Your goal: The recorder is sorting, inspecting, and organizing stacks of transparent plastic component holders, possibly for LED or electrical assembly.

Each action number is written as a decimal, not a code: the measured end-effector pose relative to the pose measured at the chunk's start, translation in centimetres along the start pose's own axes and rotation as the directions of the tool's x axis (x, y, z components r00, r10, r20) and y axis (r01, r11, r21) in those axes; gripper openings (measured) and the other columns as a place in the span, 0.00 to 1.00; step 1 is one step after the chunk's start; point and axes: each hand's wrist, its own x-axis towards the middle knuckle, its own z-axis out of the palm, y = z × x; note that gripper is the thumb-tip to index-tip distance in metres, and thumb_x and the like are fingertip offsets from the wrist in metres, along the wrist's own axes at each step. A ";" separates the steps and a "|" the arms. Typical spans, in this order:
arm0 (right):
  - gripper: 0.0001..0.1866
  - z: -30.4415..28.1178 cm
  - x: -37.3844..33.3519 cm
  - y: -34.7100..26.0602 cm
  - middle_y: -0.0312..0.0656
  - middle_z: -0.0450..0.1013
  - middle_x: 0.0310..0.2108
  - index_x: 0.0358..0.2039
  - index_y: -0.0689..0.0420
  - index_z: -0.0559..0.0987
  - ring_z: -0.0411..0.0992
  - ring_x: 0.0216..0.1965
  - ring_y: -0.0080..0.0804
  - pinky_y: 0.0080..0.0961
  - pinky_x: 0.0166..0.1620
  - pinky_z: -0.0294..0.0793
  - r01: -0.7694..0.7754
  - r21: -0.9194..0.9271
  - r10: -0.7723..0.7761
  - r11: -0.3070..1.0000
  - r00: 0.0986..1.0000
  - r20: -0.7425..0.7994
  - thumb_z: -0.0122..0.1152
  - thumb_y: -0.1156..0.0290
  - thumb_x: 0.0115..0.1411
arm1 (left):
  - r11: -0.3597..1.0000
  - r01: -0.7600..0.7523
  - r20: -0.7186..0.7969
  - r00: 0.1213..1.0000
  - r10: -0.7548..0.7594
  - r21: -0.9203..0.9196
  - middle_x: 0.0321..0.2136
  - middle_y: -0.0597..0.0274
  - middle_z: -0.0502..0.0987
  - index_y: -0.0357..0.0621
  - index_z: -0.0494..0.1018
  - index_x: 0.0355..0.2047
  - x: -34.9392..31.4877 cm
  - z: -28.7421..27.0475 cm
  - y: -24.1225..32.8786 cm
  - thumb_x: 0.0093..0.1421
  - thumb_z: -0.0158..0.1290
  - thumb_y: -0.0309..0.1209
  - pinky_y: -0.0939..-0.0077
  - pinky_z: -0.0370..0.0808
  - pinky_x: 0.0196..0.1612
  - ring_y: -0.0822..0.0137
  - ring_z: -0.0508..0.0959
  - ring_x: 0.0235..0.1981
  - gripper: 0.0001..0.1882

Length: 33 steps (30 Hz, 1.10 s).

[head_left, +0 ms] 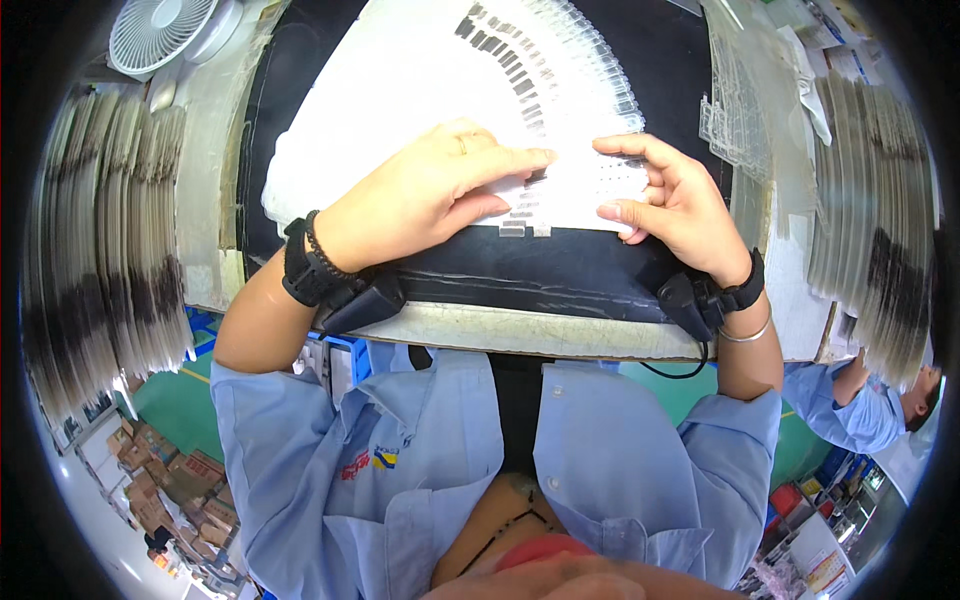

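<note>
A fan of thin white sheets (360, 120) lies spread over a black mat (460, 265). Clear edges (622, 85) overlap in steps along its right side, and a curved row of small dark patches (515, 75) runs down it. My left hand (415, 190) rests on the sheets, its index finger stretched over the dark patches and its thumb apart, near the front edge. At the right edge, my right hand (690, 205) has its thumb on top and some fingers curled at the side, gripping the fanned sheets. Glare washes out much of the sheets' surface.
Tall rows of clear sheets stand at the left (105, 240) and right (870, 220). A white fan (165, 35) sits at the far left. Loose clear sheets (738, 115) lie right of the mat. Another person (850, 405) is at the right; cardboard boxes (185, 475) are lower left.
</note>
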 end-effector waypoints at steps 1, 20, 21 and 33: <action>0.24 0.2 -0.2 0.1 0.36 0.75 0.27 0.53 0.60 0.70 0.72 0.23 0.14 0.11 0.26 0.74 0.000 -0.003 0.000 1.000 1.000 -0.013 0.64 0.77 0.55 | 1.000 -0.013 0.002 1.000 0.013 -0.003 0.37 0.60 0.77 0.45 0.71 0.53 -0.1 0.0 0.1 0.52 0.58 0.23 0.70 0.70 0.46 0.60 0.74 0.39 0.26; 0.23 -0.1 0.3 -0.2 0.34 0.74 0.24 0.52 0.60 0.72 0.71 0.22 0.13 0.10 0.25 0.72 -0.019 -0.118 0.021 0.993 1.000 0.017 0.64 0.76 0.55 | 0.996 -0.006 -0.050 0.999 0.001 -0.090 0.28 0.64 0.79 0.50 0.70 0.55 -0.7 0.7 0.2 0.50 0.61 0.24 0.77 0.74 0.33 0.67 0.77 0.28 0.30; 0.23 0.0 0.3 -0.2 0.34 0.74 0.24 0.52 0.60 0.72 0.71 0.22 0.13 0.10 0.25 0.72 -0.019 -0.113 0.021 0.993 1.000 0.014 0.64 0.76 0.55 | 0.997 0.012 -0.076 0.997 -0.019 -0.081 0.27 0.64 0.79 0.51 0.70 0.56 -0.7 0.8 0.6 0.50 0.61 0.24 0.77 0.75 0.34 0.67 0.77 0.28 0.30; 0.22 0.1 0.3 -0.4 0.38 0.76 0.31 0.51 0.61 0.72 0.72 0.24 0.14 0.10 0.26 0.74 -0.022 -0.059 0.024 0.998 0.999 0.023 0.63 0.77 0.55 | 0.937 0.010 0.051 0.998 -0.029 0.350 0.23 0.62 0.76 0.43 0.67 0.57 -0.5 1.5 4.4 0.50 0.54 0.22 0.77 0.77 0.32 0.66 0.78 0.28 0.31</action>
